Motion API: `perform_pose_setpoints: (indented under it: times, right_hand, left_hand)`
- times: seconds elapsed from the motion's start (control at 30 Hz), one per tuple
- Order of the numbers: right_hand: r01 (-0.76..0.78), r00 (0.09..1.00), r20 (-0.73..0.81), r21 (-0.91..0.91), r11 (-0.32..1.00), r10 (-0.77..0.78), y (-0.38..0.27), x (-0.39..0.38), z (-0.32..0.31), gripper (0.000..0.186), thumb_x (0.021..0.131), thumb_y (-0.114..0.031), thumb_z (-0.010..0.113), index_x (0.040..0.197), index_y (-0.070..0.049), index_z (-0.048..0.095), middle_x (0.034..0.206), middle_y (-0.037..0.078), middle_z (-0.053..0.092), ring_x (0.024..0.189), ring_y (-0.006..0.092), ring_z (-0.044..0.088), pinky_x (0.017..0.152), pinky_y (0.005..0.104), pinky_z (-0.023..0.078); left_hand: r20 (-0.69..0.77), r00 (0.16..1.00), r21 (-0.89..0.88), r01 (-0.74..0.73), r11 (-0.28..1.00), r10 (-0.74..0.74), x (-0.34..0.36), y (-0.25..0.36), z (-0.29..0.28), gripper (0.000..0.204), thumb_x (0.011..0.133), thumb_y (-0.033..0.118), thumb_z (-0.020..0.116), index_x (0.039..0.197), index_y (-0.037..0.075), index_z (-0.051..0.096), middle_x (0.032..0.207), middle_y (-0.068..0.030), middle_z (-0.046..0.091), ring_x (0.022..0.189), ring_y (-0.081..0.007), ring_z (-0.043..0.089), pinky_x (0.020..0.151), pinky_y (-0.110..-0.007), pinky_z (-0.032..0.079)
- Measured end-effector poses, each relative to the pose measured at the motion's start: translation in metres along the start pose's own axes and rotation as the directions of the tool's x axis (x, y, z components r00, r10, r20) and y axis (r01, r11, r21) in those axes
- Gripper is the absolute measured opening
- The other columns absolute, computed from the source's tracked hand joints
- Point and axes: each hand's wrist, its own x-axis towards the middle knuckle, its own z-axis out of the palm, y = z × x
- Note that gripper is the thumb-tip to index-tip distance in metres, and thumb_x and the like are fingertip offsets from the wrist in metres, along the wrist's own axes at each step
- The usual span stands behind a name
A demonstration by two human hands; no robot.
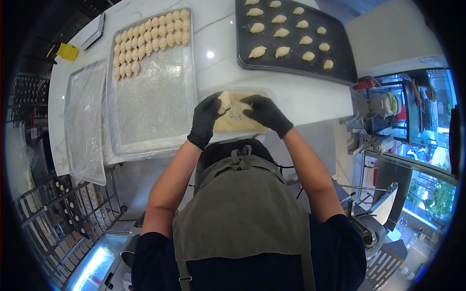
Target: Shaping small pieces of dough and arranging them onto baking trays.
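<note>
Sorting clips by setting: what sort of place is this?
Likely a bakery kitchen: a perforated tray of raw pastries, a dark baking tray, and gloved hands shaping a dough piece.

Black gloves on left hand [206, 119] and right hand [264, 112]. Pale cream dough piece [224, 101], yellowish filling in clear tub [236, 116]. White marbled bench [213, 29] with grey veins. Dark baking tray [291, 39] dotted with pale pastries [281, 33]. Silvery perforated tray [153, 102]. Olive-green apron [242, 208], navy shirt.
</note>
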Motion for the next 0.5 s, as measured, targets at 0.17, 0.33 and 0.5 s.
perform_pose_setpoints:
  times: [0.17, 0.33, 0.5]
  right_hand:
    - [-0.128, 0.948, -0.228, 0.362, 0.923, 0.221, -0.061, 0.002, -0.027, 0.037, 0.083, -0.006, 0.067, 0.12, -0.007, 0.067, 0.098, 0.006, 0.066, 0.079, 0.0208, 0.059, 0.074, 0.0298, 0.049]
    - [-0.019, 0.94, -0.335, 0.129, 0.991, 0.062, -0.056, 0.013, -0.023, 0.039, 0.085, -0.007, 0.066, 0.124, -0.007, 0.066, 0.096, 0.006, 0.068, 0.075, 0.0195, 0.058, 0.073, 0.0291, 0.048]
    - [-0.151, 0.919, -0.317, 0.269, 0.951, 0.236, -0.016, -0.01, -0.008, 0.042, 0.088, -0.01, 0.064, 0.13, -0.008, 0.062, 0.105, 0.008, 0.068, 0.078, 0.0198, 0.059, 0.073, 0.0313, 0.049]
  left_hand:
    - [0.041, 0.998, 0.053, -0.039, 0.998, 0.037, -0.002, -0.009, 0.009, 0.039, 0.096, 0.01, 0.061, 0.133, 0.001, 0.059, 0.111, -0.0097, 0.067, 0.089, -0.0173, 0.065, 0.079, -0.026, 0.054]
    - [0.092, 0.996, 0.021, -0.017, 1.0, 0.015, -0.006, -0.005, 0.018, 0.04, 0.096, 0.005, 0.058, 0.135, -0.002, 0.055, 0.116, -0.0128, 0.067, 0.095, -0.0187, 0.067, 0.084, -0.026, 0.055]
    - [0.088, 0.996, -0.028, 0.033, 0.999, -0.03, -0.005, -0.007, 0.019, 0.044, 0.091, 0.004, 0.062, 0.135, 0.002, 0.056, 0.115, -0.0122, 0.067, 0.093, -0.0176, 0.066, 0.082, -0.026, 0.053]
